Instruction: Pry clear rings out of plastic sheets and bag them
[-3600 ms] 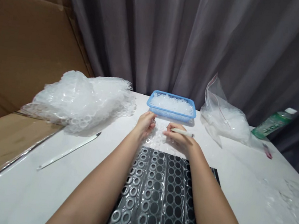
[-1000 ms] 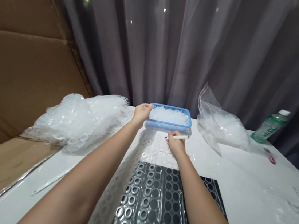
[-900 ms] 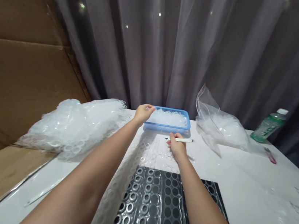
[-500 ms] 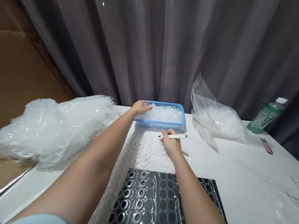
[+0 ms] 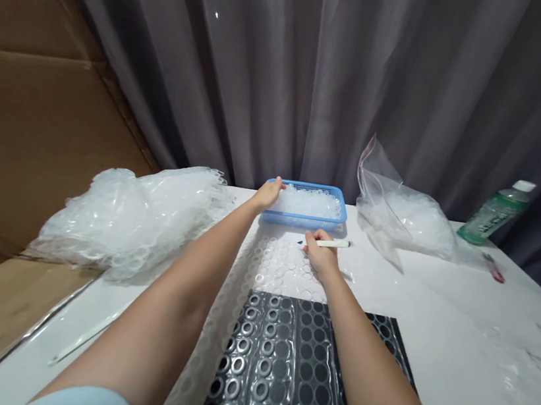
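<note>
The basket [image 5: 302,221] looks plastic, the table [image 5: 441,301] glossy.

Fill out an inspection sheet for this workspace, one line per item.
Surface: white table, with a black sheet under clear ringed strips.
Things in use: blue basket of small translucent pieces; white pen-like tool, dark-tipped.
Clutter: translucent plastic heap left; clear bag, green bottle right.
Left hand: at the basket's left end; grip unclear.
Right hand: holds the pen-like tool.
Cables: nothing seen.
Surroundings: grey curtain behind; cardboard left.
</note>
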`<state>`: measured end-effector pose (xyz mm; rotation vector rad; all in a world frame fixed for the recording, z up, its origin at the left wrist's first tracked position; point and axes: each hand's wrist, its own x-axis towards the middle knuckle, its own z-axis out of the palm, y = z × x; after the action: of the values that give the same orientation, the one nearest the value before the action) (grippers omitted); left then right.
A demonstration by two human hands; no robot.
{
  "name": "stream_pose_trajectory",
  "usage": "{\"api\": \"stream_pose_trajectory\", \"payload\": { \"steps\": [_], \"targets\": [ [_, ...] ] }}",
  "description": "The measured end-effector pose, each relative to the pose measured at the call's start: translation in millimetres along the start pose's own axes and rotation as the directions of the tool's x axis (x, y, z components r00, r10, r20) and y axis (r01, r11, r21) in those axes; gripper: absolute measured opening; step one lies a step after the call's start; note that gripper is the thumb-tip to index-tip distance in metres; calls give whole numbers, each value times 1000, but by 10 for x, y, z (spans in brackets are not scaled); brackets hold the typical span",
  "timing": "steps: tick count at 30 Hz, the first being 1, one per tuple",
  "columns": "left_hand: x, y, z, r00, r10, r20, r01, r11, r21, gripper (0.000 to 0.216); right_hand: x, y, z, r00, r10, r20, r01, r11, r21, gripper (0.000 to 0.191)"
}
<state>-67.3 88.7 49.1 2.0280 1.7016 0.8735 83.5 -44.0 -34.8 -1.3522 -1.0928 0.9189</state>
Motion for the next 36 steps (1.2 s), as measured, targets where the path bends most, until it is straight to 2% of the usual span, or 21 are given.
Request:
{"api": "stream_pose_trajectory", "payload": {
  "steps": [5,9,14,16,18,20,22,24,29,36],
  "targets": [
    [-15,-91,-21,994,-63,-91,63,998,-7,24,-1,24,4,1000,-22,0,22,1000,14,30],
    [-77,-73,1,993,-71,-92,70,997,-15,34,18,17,-4,999,-44,-33,43,999,-31,30],
    [-182,91,-49,993,-48,-107,46,999,-18,41,14,-120,0,991,-101,-86,92,990,-103,22],
    [-277,138,-96,983,11,-181,-12,1000,-3,39,0,-172,11,993,-96,-64,84,984,-160,23],
    [-430,145,-130,966,123,-226,-114,992,49,35,-14,-187,27,995,-88,-56,75,975,-207,26],
    [-628,109,-124,968,216,-128,-202,973,110,32,-22,-166,46,995,-70,-69,56,980,-193,31],
    [-836,39,-69,973,224,59,-230,964,136,28,-24,-128,66,997,-47,-66,38,990,-133,35],
    [-1011,-40,17,964,202,172,-228,962,151,21,-24,-98,83,999,-36,-39,32,994,-109,34],
    [-1200,-130,180,965,115,236,-167,962,217,22,-40,-116,102,999,-47,17,50,980,-195,25],
    [-1218,-64,197,972,44,230,-104,962,252,19,-52,-162,99,997,-63,34,70,958,-276,22]
  ]
}}
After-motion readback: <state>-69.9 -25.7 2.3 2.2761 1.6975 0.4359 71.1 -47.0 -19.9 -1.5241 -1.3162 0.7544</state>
